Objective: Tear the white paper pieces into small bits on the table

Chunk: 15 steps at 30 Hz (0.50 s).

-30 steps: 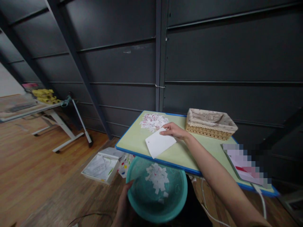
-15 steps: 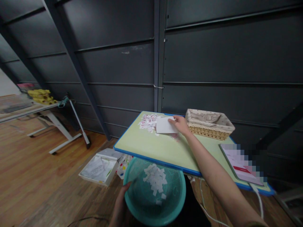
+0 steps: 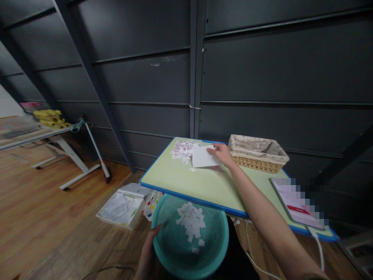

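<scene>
A wicker basket (image 3: 258,152) is sitting at the table's two o'clock corner; a white box (image 3: 124,205) is lying on the floor at eight o'clock.

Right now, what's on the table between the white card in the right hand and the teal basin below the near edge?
Head view: between the white card and the teal basin, only bare green tabletop, bar one stray scrap beside the card.

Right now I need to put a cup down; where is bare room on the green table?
The green blue-edged table is bare along its near edge, between the pile of paper scraps and the teal plastic basin below. The far side is crowded: right hand on a white card, wicker basket, papers to the right.
</scene>
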{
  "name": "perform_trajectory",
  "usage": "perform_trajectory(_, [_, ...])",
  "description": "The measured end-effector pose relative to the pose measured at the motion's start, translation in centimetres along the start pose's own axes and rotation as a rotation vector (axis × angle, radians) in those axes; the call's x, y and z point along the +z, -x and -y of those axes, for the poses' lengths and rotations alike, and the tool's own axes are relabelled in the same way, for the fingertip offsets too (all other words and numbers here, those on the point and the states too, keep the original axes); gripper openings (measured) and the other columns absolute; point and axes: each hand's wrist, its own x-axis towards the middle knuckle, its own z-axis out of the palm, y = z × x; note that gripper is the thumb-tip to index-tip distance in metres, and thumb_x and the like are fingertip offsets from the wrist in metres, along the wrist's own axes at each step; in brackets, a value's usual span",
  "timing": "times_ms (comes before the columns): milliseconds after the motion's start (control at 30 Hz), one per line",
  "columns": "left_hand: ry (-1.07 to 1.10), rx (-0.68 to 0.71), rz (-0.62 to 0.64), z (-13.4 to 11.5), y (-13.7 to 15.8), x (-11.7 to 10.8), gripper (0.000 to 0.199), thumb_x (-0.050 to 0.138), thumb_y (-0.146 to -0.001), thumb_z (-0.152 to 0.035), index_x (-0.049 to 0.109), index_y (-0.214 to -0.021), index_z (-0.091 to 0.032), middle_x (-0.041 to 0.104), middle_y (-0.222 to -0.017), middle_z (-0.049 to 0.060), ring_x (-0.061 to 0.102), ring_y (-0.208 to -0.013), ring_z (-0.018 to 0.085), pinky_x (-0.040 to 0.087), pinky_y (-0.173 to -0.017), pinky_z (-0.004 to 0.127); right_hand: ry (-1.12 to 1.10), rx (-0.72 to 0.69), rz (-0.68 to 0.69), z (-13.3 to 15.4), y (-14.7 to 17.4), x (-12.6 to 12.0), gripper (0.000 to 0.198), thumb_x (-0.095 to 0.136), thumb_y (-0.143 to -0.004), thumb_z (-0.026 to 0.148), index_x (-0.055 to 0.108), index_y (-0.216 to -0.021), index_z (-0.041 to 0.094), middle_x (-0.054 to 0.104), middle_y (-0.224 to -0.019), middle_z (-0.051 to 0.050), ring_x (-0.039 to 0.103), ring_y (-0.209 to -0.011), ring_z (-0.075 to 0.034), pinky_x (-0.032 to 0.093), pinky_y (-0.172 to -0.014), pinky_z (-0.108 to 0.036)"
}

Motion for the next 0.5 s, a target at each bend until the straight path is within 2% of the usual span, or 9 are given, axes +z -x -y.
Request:
perform_trajectory(167, [0.003, 0.012, -0.011, -0.1, 0.0, -0.1, 0.031, 0.066, -0.076, -0.030, 0.070, -0.099, -0.011, 0.080, -0.080, 0.009, 0.067, -0.104, 0.033, 0.044, -0.100, 0.048, 0.002, -0.038, 0.009, 0.0, 0.1, 0.0, 0.028, 0.059, -0.072, 0.033, 0.071, -0.083, 0.011, 0.071, -0.074, -0.008, 0.059, -0.060, -0.017, 0.039, -0.050, -0.023])
perform_trajectory(267, [-0.004, 0.007, -0.012, -0.1, 0.2, 0.1, 0.020, 0.068, -0.074, -0.026, 0.074, -0.089, -0.015, 0.080, -0.073, 0.008, 0.067, -0.103, 0.035, 0.045, -0.099, 0.050, 0.028, -0.055, -0.010, 0.2, 0.2, 0.0, 0.029, 0.058, -0.073, 0.034, 0.071, -0.084, 0.011, 0.072, -0.077, -0.008, 0.060, -0.061, -0.018, 0.040, -0.051, -0.024])
perform_trajectory(333, [-0.004, 0.018, -0.021, -0.2, 0.5, 0.5, 0.025, 0.068, -0.073, -0.022, 0.072, -0.097, -0.016, 0.080, -0.071, 0.007, 0.067, -0.103, 0.035, 0.045, -0.099, 0.052, 0.063, -0.074, -0.024, 0.2, 0.2, 0.0, 0.029, 0.058, -0.074, 0.034, 0.072, -0.086, 0.011, 0.072, -0.080, -0.009, 0.060, -0.063, -0.018, 0.040, -0.052, -0.024])
perform_trajectory(433, [0.022, 0.032, -0.045, -0.3, 0.7, 1.1, 0.048, 0.066, -0.075, -0.020, 0.061, -0.121, -0.014, 0.080, -0.077, 0.007, 0.066, -0.104, 0.035, 0.045, -0.098, 0.053, 0.129, -0.109, -0.037, 0.3, 0.3, 0.1, 0.030, 0.056, -0.077, 0.034, 0.072, -0.090, 0.012, 0.073, -0.082, -0.010, 0.061, -0.066, -0.019, 0.041, -0.055, -0.025])
perform_trajectory(500, [0.039, 0.019, -0.053, -0.3, 0.7, 1.2, 0.055, 0.064, -0.075, -0.021, 0.055, -0.129, -0.010, 0.080, -0.081, 0.010, 0.066, -0.104, 0.036, 0.046, -0.097, 0.053, 0.187, -0.125, -0.057, 0.3, 0.3, 0.1, 0.031, 0.055, -0.078, 0.033, 0.073, -0.093, 0.012, 0.073, -0.083, -0.010, 0.062, -0.068, -0.019, 0.041, -0.058, -0.026])
